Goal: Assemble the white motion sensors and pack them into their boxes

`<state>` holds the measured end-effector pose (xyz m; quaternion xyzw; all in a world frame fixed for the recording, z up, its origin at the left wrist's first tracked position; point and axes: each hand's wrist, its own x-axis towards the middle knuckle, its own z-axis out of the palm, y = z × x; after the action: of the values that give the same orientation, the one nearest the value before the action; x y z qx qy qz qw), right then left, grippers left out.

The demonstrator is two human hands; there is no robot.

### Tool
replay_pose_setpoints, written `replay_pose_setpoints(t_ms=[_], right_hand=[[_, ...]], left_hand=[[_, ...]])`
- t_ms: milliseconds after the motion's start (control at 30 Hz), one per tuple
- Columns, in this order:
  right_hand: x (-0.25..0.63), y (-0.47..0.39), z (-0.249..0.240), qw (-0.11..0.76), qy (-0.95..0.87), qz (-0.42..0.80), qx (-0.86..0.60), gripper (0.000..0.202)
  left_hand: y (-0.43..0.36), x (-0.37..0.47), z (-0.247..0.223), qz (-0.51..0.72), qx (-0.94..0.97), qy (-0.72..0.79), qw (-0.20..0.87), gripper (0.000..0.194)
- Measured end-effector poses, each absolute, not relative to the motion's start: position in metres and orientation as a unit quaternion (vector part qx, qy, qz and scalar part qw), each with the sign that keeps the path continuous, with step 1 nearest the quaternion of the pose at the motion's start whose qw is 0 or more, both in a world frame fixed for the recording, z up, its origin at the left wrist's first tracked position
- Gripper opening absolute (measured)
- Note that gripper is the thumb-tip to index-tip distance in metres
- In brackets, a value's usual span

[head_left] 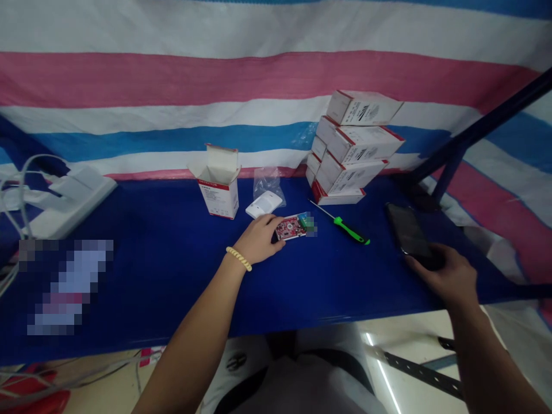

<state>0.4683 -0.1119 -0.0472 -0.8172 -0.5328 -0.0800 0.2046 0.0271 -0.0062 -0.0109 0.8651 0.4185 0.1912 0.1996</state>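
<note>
My left hand [261, 237], a yellow coiled band at its wrist, grips the left end of a red circuit board [291, 227] with a green part at its far end. Just behind it lies a white detector cover [264, 204], close to a clear plastic bag [268, 183]. On the right, my right hand [448, 273] closes around the near end of a black phone [409, 233], whose dark screen faces up. Between the hands rests a screwdriver [345, 227] with a green and black handle, its shaft pointing toward the boxes.
An opened detector box [219, 192] stands upright at the back. Several white-and-red boxes [351, 155] are stacked behind the screwdriver. A white power strip [71, 204] with cables sits at the left, near a blurred-out flat object [73, 284]. Blue posts [478, 132] frame the blue table [328, 287].
</note>
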Motion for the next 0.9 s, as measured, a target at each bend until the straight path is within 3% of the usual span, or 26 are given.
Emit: replay_pose_setpoints(t_ms=[633,900], right_hand=[[0.48,-0.116,-0.056,0.217,-0.541,-0.1,-0.806,0.059],[0.481,-0.113,-0.057,0.239,-0.606,-0.158,-0.742,0.059]], left_hand=[[-0.004,0.027,-0.012,0.18,0.864,0.424,0.204,0.053],[-0.005,0.028,-0.011,0.177,0.866,0.426,0.195,0.055]])
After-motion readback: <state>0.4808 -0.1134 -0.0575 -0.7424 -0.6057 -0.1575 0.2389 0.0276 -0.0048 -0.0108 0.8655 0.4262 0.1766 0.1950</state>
